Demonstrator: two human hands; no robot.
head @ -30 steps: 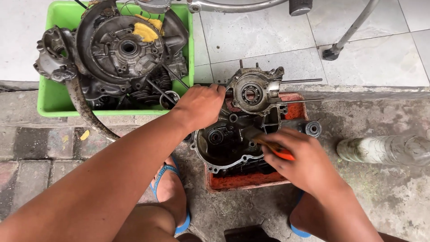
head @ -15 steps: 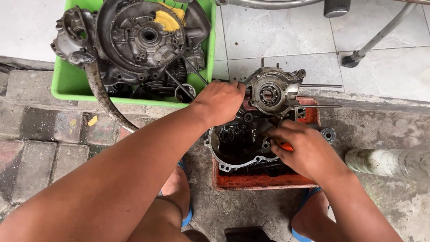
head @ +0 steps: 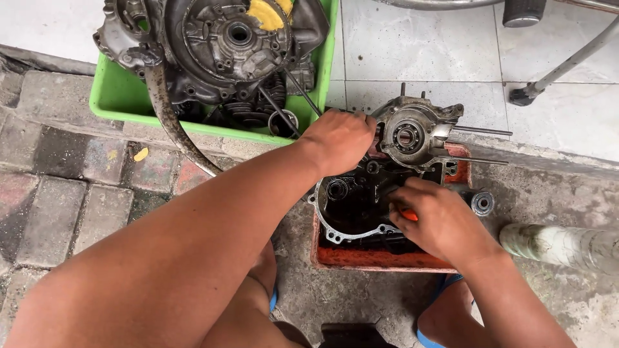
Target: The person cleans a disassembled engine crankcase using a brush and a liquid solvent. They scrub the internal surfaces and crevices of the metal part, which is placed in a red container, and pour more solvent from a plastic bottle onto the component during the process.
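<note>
A greasy metal engine crankcase half lies in a shallow red tray on the concrete floor. My left hand grips the crankcase's upper left edge, next to its round bearing seat. My right hand is closed around an orange-handled tool, whose tip reaches down into the dark inside of the case. Two thin studs stick out to the right of the case.
A green plastic crate at the upper left holds a large engine cover and other oily parts, with a curved pipe hanging over its rim. A loose bearing sits right of the tray. A clear plastic bottle lies at right. A metal stand leg is at upper right.
The view has shifted so everything sits further right and lower in frame. Both hands keep their hold; the right hand has moved slightly inside the case.
</note>
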